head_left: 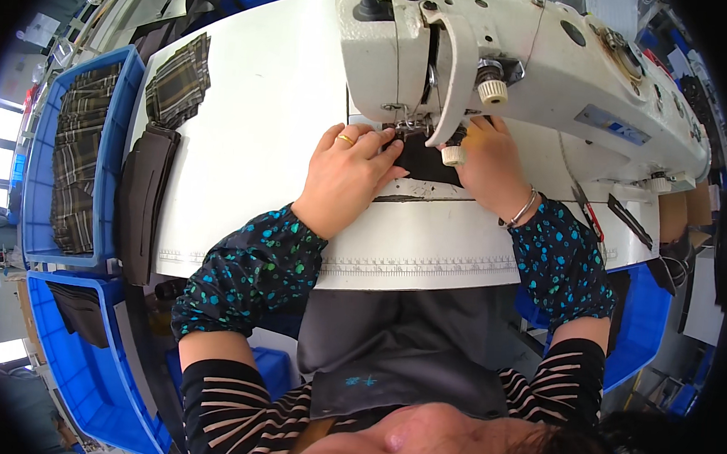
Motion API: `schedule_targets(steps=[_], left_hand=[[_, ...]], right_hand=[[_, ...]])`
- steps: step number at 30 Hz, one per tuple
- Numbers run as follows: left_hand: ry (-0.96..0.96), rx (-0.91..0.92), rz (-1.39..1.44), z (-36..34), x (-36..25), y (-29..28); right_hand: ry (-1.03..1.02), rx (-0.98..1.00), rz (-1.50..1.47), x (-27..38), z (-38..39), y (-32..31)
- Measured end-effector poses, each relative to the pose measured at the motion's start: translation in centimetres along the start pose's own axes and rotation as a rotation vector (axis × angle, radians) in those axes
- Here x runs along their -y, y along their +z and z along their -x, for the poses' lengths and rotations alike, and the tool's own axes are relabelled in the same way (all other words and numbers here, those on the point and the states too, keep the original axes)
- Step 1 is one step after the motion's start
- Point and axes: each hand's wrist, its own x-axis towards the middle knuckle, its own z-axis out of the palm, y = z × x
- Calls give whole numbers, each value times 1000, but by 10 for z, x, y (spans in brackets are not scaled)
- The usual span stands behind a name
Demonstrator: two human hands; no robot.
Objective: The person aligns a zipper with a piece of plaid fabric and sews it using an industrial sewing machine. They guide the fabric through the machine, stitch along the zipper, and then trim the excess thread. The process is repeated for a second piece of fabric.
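A dark brown piece of flat material (427,161), leather or cloth, lies under the needle area of a white sewing machine (507,61). My left hand (348,172), with a ring on one finger, has its fingertips bent together at the piece's left edge, right by the presser foot (407,124). On the other side, my right hand (494,164) is at the piece's right edge, wearing a bracelet. Its fingertips are partly hidden behind the machine's head and a white knob (453,155). Patterned sleeve covers are on both forearms.
At the left, plaid cloth pieces fill a blue bin (130,88); more plaid pieces (178,81) and a stack of dark strips (147,201) lie on the white table (252,137). A lower blue bin (87,385) holds dark pieces. Thread snips (587,212) lie at right.
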Motion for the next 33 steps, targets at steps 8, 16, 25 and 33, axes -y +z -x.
schedule_targets(steps=[8, 16, 25, 33], left_hand=[[-26, -9, 65, 8, -5, -2], [-37, 70, 80, 8, -10, -7], [-37, 56, 33, 8, -12, -6], [-40, 58, -25, 3, -6, -3]], right_hand=[[-277, 69, 204, 61, 35, -9], [-142, -53, -52, 26, 16, 3], [-135, 12, 23, 27, 14, 1], [-129, 8, 44, 23, 11, 8]])
